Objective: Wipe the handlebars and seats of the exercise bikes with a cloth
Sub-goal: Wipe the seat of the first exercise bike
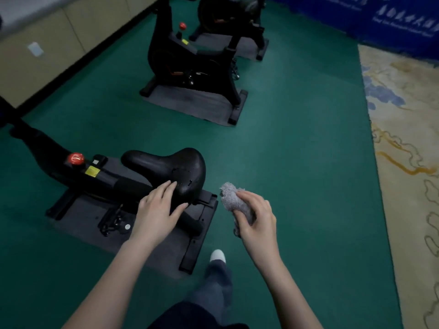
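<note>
1. Left hand (158,210): fingers fairly straight, laid on the near edge of the seat (171,167), thumb splayed against its rim. It rests there and is not clenched. Right hand (257,220): fingers curled round a bunched grey cloth (234,201), which it holds firmly.
2. Cloth position: just right of the left thumb, beside the wide end of the seat and apart from it. No contact with the saddle.
3. Seat position: under the left fingertips, stretching away ahead and to the left of that hand. There are small glints on its surface; cannot tell if they are moisture.
4. Step in hand (judgement): wiping the seat of the nearest exercise bike (102,176). The left hand steadies it and the cloth is poised off the surface.
5. Next move calls for carrying the right hand leftward onto the saddle top, pressing the cloth flat, then sweeping from wide end to nose. The left fingers must slide clear of the path.
6. Handlebars of this bike: out of view, beyond the left hand. Second bike (190,65) and third bike (232,22) stand well ahead of both hands.
</note>
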{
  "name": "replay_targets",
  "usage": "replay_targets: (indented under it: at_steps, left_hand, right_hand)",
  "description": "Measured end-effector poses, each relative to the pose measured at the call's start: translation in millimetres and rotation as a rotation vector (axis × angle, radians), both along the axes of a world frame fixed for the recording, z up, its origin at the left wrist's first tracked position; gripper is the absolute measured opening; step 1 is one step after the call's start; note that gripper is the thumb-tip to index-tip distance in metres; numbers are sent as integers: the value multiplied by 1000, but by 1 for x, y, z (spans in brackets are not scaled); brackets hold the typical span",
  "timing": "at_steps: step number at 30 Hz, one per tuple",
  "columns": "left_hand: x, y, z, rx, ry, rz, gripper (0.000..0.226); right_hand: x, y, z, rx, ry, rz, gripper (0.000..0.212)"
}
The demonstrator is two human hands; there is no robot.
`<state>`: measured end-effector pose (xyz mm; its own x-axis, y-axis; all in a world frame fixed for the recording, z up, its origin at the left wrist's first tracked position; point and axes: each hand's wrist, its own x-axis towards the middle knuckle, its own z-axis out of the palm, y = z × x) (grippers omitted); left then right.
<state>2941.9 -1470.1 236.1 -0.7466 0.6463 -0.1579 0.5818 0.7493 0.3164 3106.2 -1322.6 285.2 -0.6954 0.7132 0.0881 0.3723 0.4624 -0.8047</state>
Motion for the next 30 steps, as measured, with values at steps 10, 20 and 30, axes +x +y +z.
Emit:
replay_targets:
  at_steps: [10,20,30]
  left_hand:
    - [-28,29,-9,49,-87,367,67]
    - [-25,34,-17,66,-161,684,66]
    - [-28,78,-27,217,-177,1096,60]
  right_hand:
    - [-83,80,-14,-36,-62,290,34]
    - [-170,98,-25,-82,-106,676,38]
    - [-266,108,-48,-103,-120,1099,39]
